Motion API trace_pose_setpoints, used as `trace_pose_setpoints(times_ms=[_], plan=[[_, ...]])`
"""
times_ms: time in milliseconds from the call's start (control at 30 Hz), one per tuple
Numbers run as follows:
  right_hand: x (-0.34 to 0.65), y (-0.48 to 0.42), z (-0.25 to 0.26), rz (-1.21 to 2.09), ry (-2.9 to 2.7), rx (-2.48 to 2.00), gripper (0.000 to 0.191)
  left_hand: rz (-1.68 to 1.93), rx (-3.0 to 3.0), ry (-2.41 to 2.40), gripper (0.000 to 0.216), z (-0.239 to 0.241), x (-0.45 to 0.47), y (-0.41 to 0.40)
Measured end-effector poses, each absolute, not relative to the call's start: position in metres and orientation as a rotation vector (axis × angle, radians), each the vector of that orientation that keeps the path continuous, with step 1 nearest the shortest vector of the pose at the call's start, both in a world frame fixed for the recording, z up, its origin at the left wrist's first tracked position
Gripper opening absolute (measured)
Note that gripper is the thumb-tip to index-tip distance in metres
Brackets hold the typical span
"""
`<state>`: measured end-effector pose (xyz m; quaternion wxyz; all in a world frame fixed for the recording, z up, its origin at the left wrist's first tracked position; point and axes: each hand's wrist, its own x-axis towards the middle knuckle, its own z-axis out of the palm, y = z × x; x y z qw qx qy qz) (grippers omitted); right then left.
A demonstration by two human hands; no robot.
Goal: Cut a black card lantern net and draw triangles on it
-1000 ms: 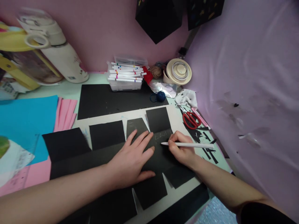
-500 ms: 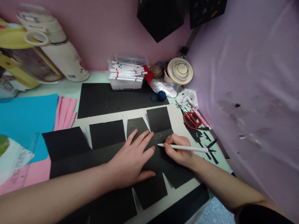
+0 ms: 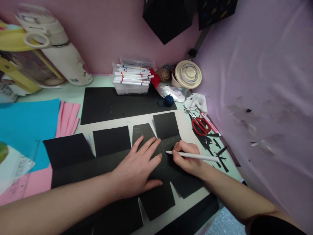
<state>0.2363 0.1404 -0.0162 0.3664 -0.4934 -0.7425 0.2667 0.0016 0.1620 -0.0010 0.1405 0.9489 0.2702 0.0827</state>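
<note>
The left hand [image 3: 141,166] lies flat, fingers spread, on notched black paper [image 3: 85,169], which rests on a white sheet [image 3: 184,125] on the desk [image 3: 73,94]. The right hand [image 3: 187,158] grips a white pen [image 3: 202,156], its tip near faint marks [image 3: 168,143] (red-handled scissors [image 3: 201,126] lie farther right).

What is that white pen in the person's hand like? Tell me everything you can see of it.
The white pen is slim and straight, with a smooth, perhaps plastic, body that tapers to a point. The right hand pinches it near the tip. It is tilted slightly in the picture, tip leftward over the cut black paper, just below some faint marks; contact is hard to tell. Its other end points right, toward black scraps.
</note>
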Motion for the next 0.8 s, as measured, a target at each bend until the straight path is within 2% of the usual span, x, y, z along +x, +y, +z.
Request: trace_pose_setpoints(times_ms=[633,800], plan=[[0.2403,0.1419,-0.0172,0.683,-1.839,-1.296,0.024,0.256,2.755,0.776,0.064,-0.0019,0.0011,0.1621],[0.2409,0.1424,-0.0142,0.665,-1.595,-1.091,0.019,0.249,2.758,0.776,0.063,-0.0015,0.0008,0.1617]])
